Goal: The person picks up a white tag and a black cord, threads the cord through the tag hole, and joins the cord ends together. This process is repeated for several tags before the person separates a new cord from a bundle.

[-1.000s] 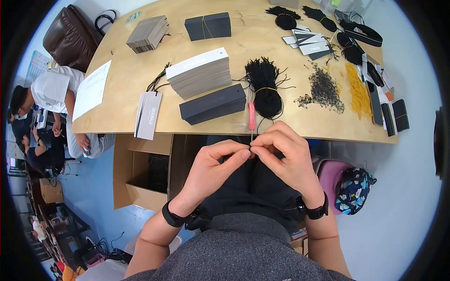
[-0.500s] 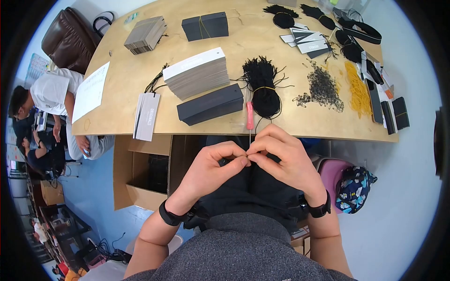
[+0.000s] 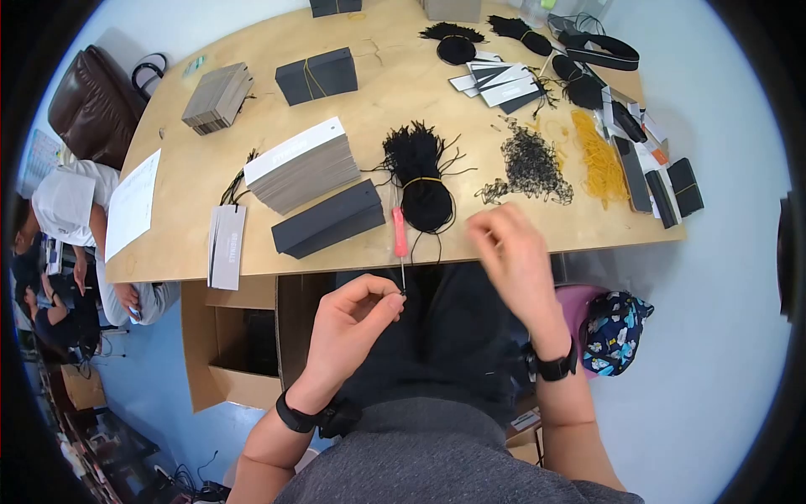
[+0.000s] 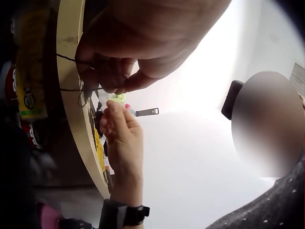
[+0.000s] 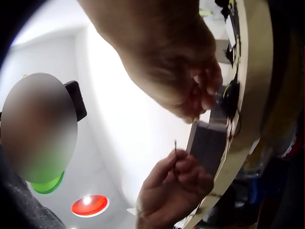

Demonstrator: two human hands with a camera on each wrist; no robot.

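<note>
My left hand [image 3: 357, 315] is just off the table's front edge, thumb and forefinger pinching a thin black cord [image 4: 69, 89]. A short cord tip stands up from those fingers in the right wrist view. A pink-handled tool [image 3: 400, 233] lies at the edge, its thin metal shaft pointing towards the left fingertips. My right hand [image 3: 512, 260] is apart from the left, over the front edge, blurred, with fingers loosely curled and nothing visible in them. Beyond it lies a pile of small black wire pins [image 3: 533, 168]. A banded bundle of black cords [image 3: 424, 202] lies left of the pile.
Stacks of white tags [image 3: 298, 168] and dark tags [image 3: 327, 220] stand left of the cords, beside corded grey tags [image 3: 225, 248]. Yellow rubber bands [image 3: 600, 160] and a phone [image 3: 634, 176] lie to the right. An open carton [image 3: 231, 386] sits below the table; another person sits left.
Both hands worked together at the fingertips before. The right hand has parted and moved right and forward towards the pins; the left still pinches the cord. The head view has shifted.
</note>
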